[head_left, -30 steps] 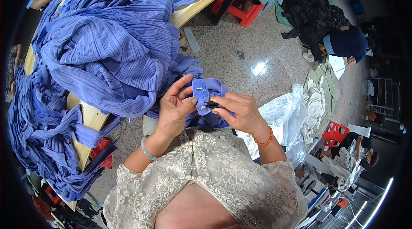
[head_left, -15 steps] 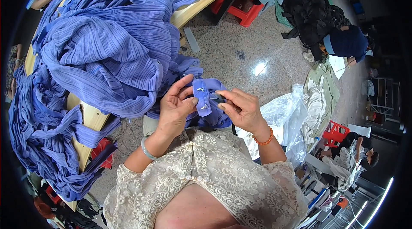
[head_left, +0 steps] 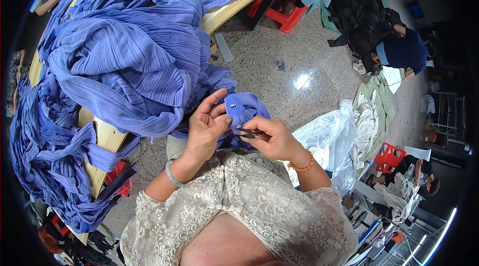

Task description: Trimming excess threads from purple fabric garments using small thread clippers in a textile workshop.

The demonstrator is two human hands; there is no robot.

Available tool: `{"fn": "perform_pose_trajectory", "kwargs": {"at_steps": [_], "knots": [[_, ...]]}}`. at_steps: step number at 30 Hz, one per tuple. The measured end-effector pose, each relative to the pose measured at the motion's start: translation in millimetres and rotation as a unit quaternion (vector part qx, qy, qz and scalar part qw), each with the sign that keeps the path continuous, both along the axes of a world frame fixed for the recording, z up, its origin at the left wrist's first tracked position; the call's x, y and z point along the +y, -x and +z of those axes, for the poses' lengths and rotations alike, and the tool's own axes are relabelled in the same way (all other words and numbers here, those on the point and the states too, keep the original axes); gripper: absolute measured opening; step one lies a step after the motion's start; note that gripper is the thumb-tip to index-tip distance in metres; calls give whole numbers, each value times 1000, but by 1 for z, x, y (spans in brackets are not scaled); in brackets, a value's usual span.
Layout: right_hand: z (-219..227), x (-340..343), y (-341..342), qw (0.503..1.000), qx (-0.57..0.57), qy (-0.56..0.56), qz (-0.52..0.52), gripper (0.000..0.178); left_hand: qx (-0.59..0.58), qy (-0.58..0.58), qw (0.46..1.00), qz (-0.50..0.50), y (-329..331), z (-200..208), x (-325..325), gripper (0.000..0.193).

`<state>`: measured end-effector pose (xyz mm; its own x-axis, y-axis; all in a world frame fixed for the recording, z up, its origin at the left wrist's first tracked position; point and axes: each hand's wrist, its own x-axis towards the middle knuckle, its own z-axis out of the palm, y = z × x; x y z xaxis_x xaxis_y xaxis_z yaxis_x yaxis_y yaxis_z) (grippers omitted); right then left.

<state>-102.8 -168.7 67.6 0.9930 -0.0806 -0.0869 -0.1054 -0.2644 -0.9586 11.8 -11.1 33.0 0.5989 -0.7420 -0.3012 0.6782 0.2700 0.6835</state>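
My left hand [head_left: 202,131] pinches the edge of a blue-violet garment band [head_left: 234,111] between thumb and fingers. The band carries small stitched marks with pale loose thread, and the rest of that garment loops behind it and hangs over my lap. Closed in my right hand [head_left: 279,140] is a small dark pair of thread snips [head_left: 250,133]. Its tip meets the lower stitched mark on the band; I cannot tell whether the blades are apart.
A large heap of ribbed blue-violet garments [head_left: 119,61] covers the wooden table [head_left: 111,135] at left. Clear plastic sheeting [head_left: 324,131] lies at right on the speckled floor [head_left: 264,51]. A red stool [head_left: 287,16] and piles of dark clothes [head_left: 361,19] stand beyond, with other people around.
My right hand has turned and moved slightly down and left, bringing the snips to the lower stitched mark. My left hand keeps its hold on the band.
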Motion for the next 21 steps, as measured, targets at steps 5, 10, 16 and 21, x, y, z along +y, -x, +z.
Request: {"fn": "perform_pose_trajectory", "kwargs": {"at_steps": [5, 10, 16, 21], "knots": [[-6, -15, -3, 984, 50, -125, -112, 15, 9, 14, 1000, 0, 1, 0, -1, 60], [-27, -6, -25, 954, 25, -252, -164, 29, -5, 15, 1000, -23, 0, -2, 1, 61], [-29, 0, -37, 949, 34, -264, -170, 24, -15, -17, 1000, -1, -1, -2, 4, 59], [-25, 0, -38, 940, 64, -277, -186, 22, -41, -13, 999, 20, 4, -12, 6, 57]]}}
